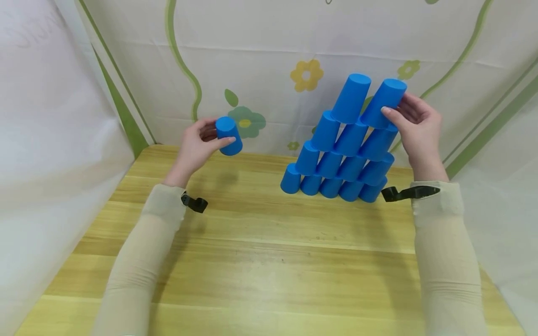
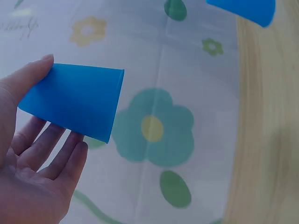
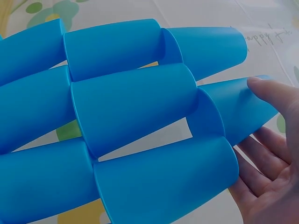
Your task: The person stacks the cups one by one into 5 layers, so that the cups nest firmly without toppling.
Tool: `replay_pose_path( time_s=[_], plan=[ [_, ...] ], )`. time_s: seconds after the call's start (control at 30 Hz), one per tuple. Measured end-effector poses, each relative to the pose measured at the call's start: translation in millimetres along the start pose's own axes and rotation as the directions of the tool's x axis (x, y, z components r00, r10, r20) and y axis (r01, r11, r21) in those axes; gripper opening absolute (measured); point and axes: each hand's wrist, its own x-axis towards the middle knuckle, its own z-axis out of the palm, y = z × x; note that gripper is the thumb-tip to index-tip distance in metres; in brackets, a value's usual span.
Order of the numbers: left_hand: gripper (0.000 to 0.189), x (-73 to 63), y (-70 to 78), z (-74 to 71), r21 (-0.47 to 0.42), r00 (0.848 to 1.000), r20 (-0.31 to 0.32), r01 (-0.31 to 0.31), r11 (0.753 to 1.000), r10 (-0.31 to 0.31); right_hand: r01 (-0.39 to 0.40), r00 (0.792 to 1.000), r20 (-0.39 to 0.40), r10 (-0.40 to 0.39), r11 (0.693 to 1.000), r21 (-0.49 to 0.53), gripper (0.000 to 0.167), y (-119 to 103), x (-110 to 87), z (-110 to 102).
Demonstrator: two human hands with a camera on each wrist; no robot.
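My left hand (image 1: 196,148) holds an upside-down blue cup (image 1: 226,126) in the air, left of a tower of blue cups (image 1: 329,164). In the left wrist view the thumb lies along one side of that cup (image 2: 77,95) and the fingers reach under the other. At the tower's top right, my right hand (image 1: 422,128) grips an upside-down cup (image 1: 390,93) between thumb and fingers. Its rim stands on the row below, as the right wrist view shows. Beside it is the other top cup (image 1: 354,95). Lower rows hold several cups each, all upside down.
The tower stands near the back of a wooden table (image 1: 252,261). Close behind it hangs a white curtain (image 1: 252,74) with flowers and green vines. More white cloth (image 1: 50,154) closes off the left side, and the right side too.
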Motion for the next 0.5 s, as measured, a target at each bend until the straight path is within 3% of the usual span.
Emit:
replay_pose_path(
  time_s=[0.23, 0.5],
  plan=[
    [0.062, 1.4, 30.1, 22.3, -0.060, 0.994, 0.041, -0.094, 0.994, 0.097, 0.003, 1.000, -0.003, -0.003, 1.000, -0.008, 0.059, 1, 0.9, 1],
    [0.054, 4.4, 60.3, 52.6, -0.151, 0.968, 0.062, -0.234, 0.960, 0.245, -0.007, 1.000, -0.010, 0.007, 1.000, -0.007, 0.059, 2, 0.0, -1]
  ],
)
